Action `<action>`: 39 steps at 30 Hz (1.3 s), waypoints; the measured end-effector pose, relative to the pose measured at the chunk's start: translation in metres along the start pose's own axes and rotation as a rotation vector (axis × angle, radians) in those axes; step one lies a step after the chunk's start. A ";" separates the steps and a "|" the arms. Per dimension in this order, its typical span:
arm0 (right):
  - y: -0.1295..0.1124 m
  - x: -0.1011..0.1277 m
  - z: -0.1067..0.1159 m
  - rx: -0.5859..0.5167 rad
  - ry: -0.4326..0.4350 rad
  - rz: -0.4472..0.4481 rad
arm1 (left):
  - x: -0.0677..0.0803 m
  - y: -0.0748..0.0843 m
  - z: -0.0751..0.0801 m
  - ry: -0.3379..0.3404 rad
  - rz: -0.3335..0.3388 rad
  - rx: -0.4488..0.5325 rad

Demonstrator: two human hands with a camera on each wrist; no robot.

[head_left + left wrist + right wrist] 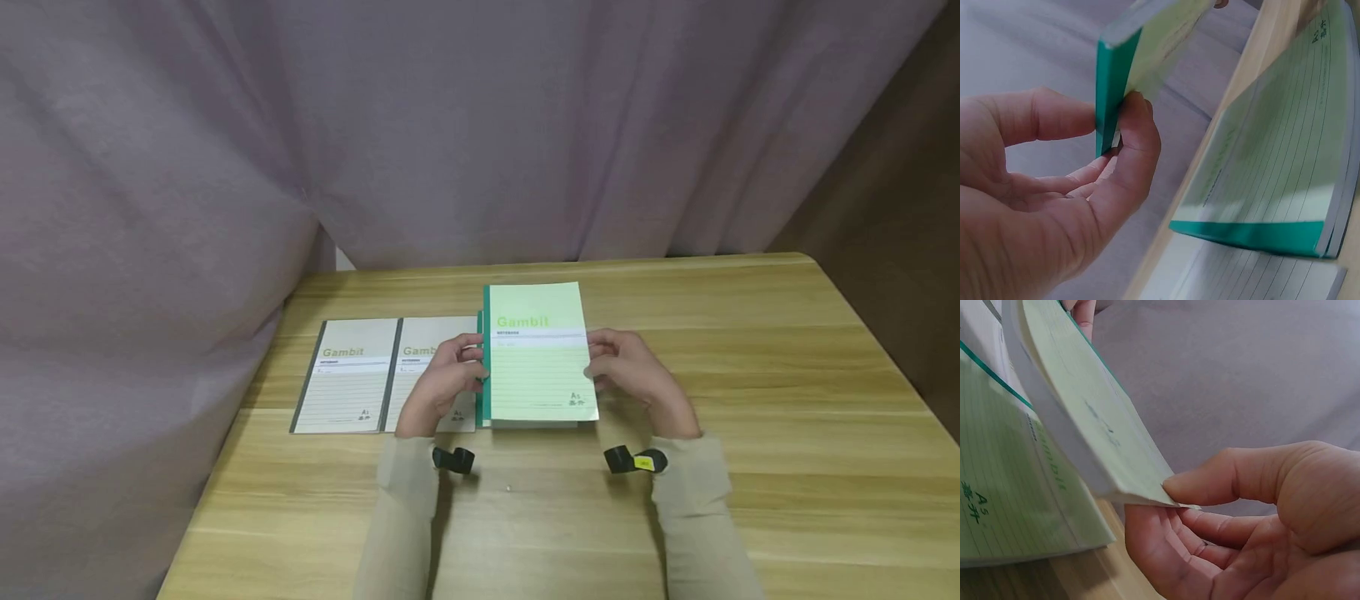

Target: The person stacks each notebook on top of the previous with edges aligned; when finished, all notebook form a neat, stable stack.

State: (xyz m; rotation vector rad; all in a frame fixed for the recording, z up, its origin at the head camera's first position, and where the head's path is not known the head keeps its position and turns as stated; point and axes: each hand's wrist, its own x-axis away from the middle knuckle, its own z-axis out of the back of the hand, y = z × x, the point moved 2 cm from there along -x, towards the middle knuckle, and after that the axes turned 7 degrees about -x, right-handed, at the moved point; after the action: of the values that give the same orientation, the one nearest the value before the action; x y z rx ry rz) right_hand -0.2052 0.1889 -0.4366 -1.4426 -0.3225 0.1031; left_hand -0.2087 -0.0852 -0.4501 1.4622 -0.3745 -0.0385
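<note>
A light green "Gambit" notebook (536,354) with a dark green spine is lifted a little above the wooden table (750,375). My left hand (465,362) pinches its spine edge (1110,81) between thumb and fingers (1113,125). My right hand (603,367) pinches the opposite open edge, thumb on the cover and fingers underneath (1160,503). Directly below lies another green notebook (1272,175) flat on the table, its cover also showing in the right wrist view (1004,506).
Two grey "Gambit" notebooks (348,375) (423,367) lie side by side left of the green ones, the nearer one partly behind my left hand. A mauve curtain (450,125) hangs along the table's far edge. Bare wood stretches to the right and front.
</note>
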 end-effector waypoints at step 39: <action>0.029 -0.023 -0.019 0.082 0.044 -0.123 | -0.016 -0.027 0.009 0.035 0.106 -0.168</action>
State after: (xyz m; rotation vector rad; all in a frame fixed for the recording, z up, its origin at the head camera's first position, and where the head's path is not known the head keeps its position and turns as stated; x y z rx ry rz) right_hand -0.2182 0.1690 -0.4707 -1.3390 -0.3660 -0.0157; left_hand -0.2211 -0.0930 -0.4793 1.2745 -0.4095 0.0400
